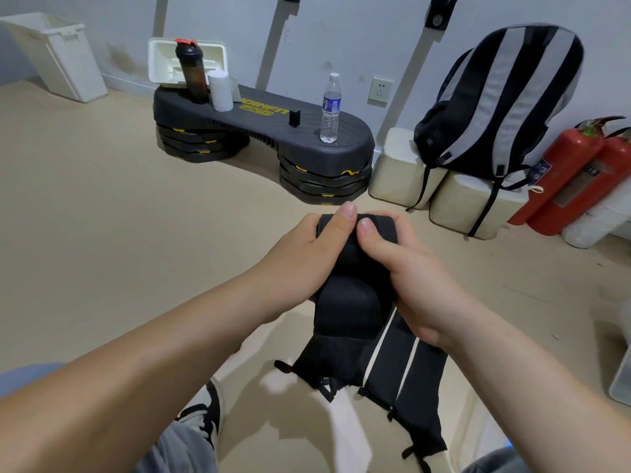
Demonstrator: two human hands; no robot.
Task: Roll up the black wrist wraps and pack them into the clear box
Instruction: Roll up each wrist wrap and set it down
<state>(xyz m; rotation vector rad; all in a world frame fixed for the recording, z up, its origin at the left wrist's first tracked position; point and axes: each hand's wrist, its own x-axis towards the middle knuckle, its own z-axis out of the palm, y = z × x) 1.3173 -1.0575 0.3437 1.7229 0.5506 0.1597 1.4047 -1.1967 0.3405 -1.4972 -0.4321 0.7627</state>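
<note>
A black wrist wrap (346, 308) hangs in the air in front of me, its top end partly rolled. My left hand (300, 257) grips the roll from the left, thumb lying over the top. My right hand (406, 264) grips it from the right, thumb pressed on the roll beside the left thumb. The wrap's padded part and loose tail hang down between my forearms. A second black wrap with white edges (406, 377) hangs or lies below to the right. No clear box is visible for certain.
A black step platform (273, 126) stands ahead with a shaker bottle (193, 73), a white roll (220, 90) and a water bottle (330, 109). A striped backpack (498, 104) rests on white blocks at right, next to red fire extinguishers (566, 175). A white bin (58, 54) is far left.
</note>
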